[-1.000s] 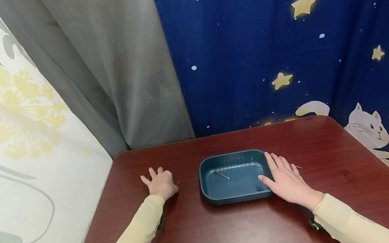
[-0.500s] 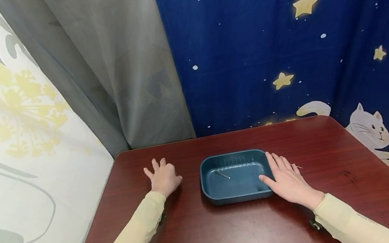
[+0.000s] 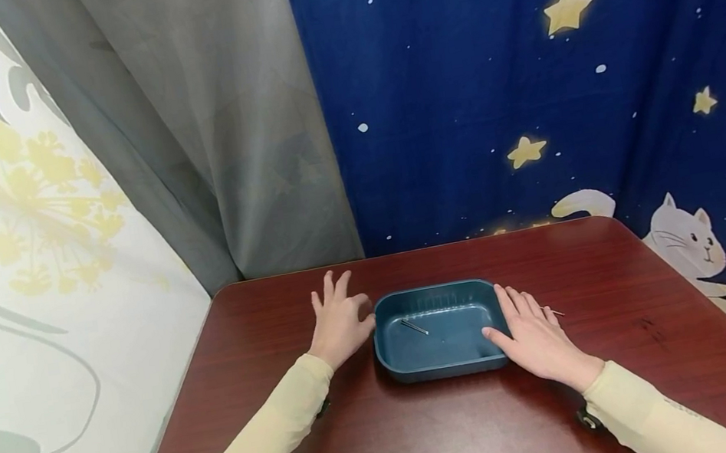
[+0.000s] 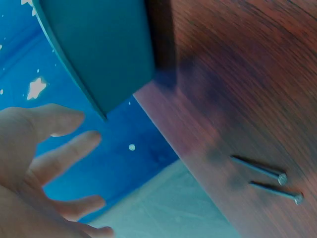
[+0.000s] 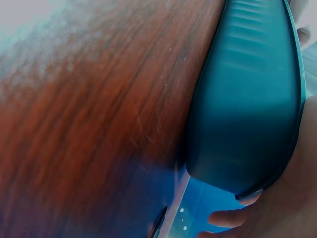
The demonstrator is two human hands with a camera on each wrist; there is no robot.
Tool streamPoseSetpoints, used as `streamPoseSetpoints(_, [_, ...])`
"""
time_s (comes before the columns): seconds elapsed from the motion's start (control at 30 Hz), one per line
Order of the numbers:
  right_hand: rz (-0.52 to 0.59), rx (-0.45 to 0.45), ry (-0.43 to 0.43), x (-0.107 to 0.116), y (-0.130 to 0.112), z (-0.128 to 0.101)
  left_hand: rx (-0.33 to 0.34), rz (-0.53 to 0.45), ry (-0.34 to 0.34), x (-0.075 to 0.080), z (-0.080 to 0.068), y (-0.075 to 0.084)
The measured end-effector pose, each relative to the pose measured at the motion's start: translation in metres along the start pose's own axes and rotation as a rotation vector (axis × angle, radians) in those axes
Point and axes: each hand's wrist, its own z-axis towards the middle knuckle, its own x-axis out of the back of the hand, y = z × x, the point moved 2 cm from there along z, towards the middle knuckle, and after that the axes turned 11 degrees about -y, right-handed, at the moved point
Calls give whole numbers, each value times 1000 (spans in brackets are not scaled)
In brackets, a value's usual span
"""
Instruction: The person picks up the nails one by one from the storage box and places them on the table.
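A dark teal tray [image 3: 445, 366] sits mid-table with one thin nail [image 3: 414, 326] lying in it. My left hand [image 3: 341, 321] hovers with fingers spread just off the tray's left wall, and holds nothing. In the left wrist view the tray [image 4: 99, 49] is beside the fingers [image 4: 69, 148], and two nails [image 4: 258, 168] lie on the wood behind the hand. My right hand [image 3: 534, 334] lies flat on the table, thumb against the tray's right wall [image 5: 247, 99]. Another nail [image 3: 555, 312] lies just past its fingers.
The dark red table [image 3: 434, 433] ends at a grey curtain [image 3: 216, 123] and a blue star-and-cat cloth [image 3: 524, 80] at the back. A pale flowered cloth [image 3: 27, 266] hangs along the left side. Bare wood lies in front of the tray.
My left hand has lifted off the table's left part and moved right and forward to the tray's left side, fingers spreading. The right hand and tray have stayed put.
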Motion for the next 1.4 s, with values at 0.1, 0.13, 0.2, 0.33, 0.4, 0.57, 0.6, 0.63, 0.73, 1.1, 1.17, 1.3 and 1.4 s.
streamPoseSetpoints(0.1, [1,0,-1,0,0,0,-66,23,-11,-6,5,8])
streamPoseSetpoints(0.13, [3,0,-1,-1,0,0,-81,34,-23,-8,6,10])
streamPoseSetpoints(0.2, [4,-1,-3,-1,0,0,-96,64,-54,-13,10,13])
streamPoseSetpoints(0.33, [5,-3,-3,0,0,0,-112,116,-112,-21,20,20])
streamPoseSetpoints(0.4, [4,-3,-2,0,0,0,-117,139,-133,-23,24,23])
streamPoseSetpoints(0.57, [1,-2,1,0,1,2,-103,197,-184,-30,35,29])
streamPoseSetpoints(0.6, [-1,-2,0,0,1,2,-98,203,-195,-32,36,30])
streamPoseSetpoints(0.63, [-1,-2,0,0,2,2,-95,211,-204,-33,38,31])
streamPoseSetpoints(0.73, [-1,-1,1,-1,2,3,-92,238,-224,-38,42,32])
streamPoseSetpoints(1.1, [-4,-4,0,0,2,3,-94,262,-255,-49,52,38])
streamPoseSetpoints(1.17, [-6,-2,0,-1,2,3,-95,265,-257,-51,53,38])
streamPoseSetpoints(1.3, [-9,-4,3,-2,2,2,-109,270,-252,-56,54,38])
streamPoseSetpoints(1.4, [-6,-2,5,-2,2,2,-119,271,-245,-56,55,38])
